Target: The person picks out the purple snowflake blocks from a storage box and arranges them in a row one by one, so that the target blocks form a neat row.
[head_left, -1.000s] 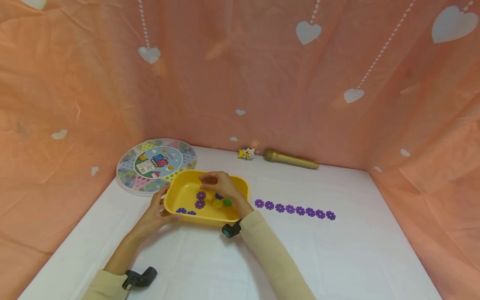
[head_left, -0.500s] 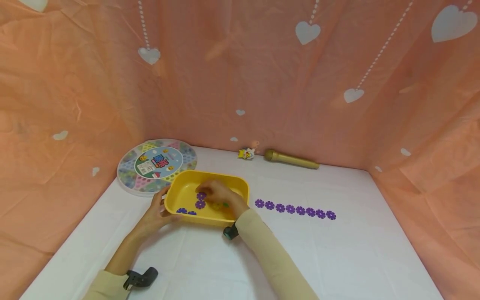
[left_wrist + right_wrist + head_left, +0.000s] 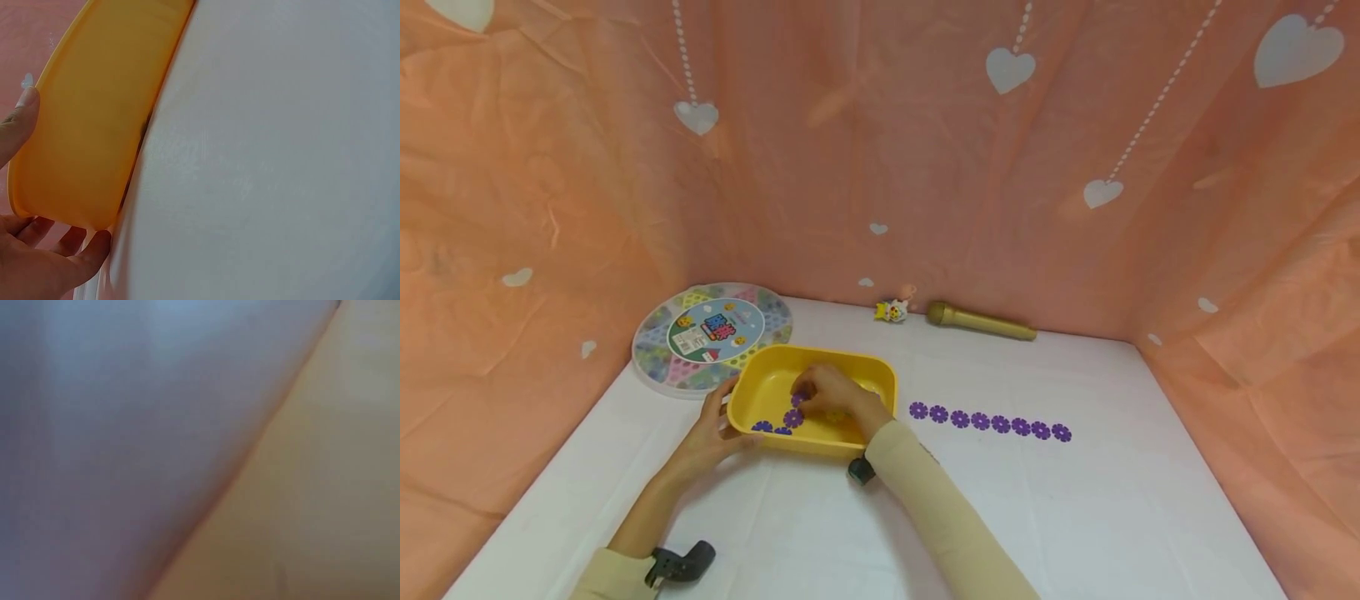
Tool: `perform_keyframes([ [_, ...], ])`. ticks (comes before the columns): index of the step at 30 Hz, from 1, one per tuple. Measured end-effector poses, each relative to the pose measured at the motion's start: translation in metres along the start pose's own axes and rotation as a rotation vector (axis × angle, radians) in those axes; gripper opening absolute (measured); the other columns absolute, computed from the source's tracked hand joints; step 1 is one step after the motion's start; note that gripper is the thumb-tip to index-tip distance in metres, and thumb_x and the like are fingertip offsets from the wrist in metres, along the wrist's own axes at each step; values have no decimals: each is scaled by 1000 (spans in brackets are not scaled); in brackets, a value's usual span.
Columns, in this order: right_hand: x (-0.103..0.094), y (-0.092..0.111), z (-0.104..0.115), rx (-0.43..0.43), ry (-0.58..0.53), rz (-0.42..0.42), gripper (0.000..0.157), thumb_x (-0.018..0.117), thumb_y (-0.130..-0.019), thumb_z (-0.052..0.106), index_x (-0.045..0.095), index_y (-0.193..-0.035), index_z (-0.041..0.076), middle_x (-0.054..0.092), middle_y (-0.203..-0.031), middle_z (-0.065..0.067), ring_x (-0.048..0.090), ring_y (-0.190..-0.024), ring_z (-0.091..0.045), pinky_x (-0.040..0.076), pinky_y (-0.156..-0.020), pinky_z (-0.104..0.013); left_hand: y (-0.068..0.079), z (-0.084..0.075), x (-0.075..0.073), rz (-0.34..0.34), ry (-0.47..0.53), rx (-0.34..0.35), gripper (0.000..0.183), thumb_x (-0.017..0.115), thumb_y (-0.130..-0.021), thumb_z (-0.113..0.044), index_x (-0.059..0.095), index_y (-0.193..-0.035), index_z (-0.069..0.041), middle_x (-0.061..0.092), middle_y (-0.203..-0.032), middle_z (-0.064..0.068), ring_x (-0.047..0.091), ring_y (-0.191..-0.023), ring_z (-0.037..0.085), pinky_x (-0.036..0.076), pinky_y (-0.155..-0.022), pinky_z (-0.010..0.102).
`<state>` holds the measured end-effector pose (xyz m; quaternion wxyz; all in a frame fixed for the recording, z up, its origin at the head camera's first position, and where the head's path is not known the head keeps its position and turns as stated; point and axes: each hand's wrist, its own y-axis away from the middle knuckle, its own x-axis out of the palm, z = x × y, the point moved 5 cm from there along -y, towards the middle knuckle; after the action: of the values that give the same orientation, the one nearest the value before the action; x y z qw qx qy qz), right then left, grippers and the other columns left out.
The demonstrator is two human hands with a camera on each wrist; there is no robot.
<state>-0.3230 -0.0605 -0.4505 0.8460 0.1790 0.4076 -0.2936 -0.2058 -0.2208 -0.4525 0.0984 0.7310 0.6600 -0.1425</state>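
Observation:
My left hand grips the left end of a yellow plastic basin. The left wrist view shows the thumb at the rim and the other fingers curled around the basin's end. Inside the basin, my right hand reaches down with thumb and index finger pinching a purple flower-shaped disc. Just below it lies another purple disc. Two blue discs sit by the near left wall, and a yellow piece is partly hidden under the right hand. The right wrist view is blurred.
A row of several purple discs runs along the white table right of the basin. Behind stand a small figurine and a gold microphone. A round board-game case lies at back left, close to the basin. Peach curtains enclose the table.
My right hand has lowered into the basin, its fingertips closing on the upper purple disc. The two purple discs have shifted slightly left and nearer. The left hand keeps its grip.

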Motion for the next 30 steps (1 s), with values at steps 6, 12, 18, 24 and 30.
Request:
perform_keyframes([
  [6,-3,2,-2,71,-84,-19,23,73,-81,15,70,-104,11,65,-90,7,56,-82,-7,50,-77,-14,0,-1,0,1,-8,2,97,74,-80,-13,5,-149,-9,6,-152,22,28,-129,45,37,-101,53],
  [12,-26,15,2,27,-184,-121,28,75,-79,15,69,-106,8,65,-95,1,58,-83,-8,52,-74,-15,-1,0,-1,4,-35,-38,100,75,-79,-20,4,-149,-11,5,-152,20,28,-129,45,39,-100,53],
  [18,-67,55,-11,-64,-184,-295,31,77,-74,9,70,-104,5,66,-97,-6,62,-84,-15,55,-77,-22,-1,4,-2,2,-44,-34,100,76,-79,-21,5,-149,-10,6,-152,20,28,-128,45,40,-99,50],
  [24,-108,118,-52,-93,-225,-450,31,74,-74,2,69,-104,1,67,-98,-11,63,-87,-22,56,-80,-36,-1,7,-2,6,-37,-21,99,75,-79,-20,6,-149,-11,6,-152,20,29,-128,44,43,-98,46],
  [30,-139,197,-76,-38,-271,-572,31,69,-75,-11,63,-105,-13,63,-101,-28,61,-87,-41,54,-82,-49,-1,5,-2,7,-17,-32,99,75,-79,-21,5,-149,-11,7,-151,21,29,-129,44,37,-101,52],
])
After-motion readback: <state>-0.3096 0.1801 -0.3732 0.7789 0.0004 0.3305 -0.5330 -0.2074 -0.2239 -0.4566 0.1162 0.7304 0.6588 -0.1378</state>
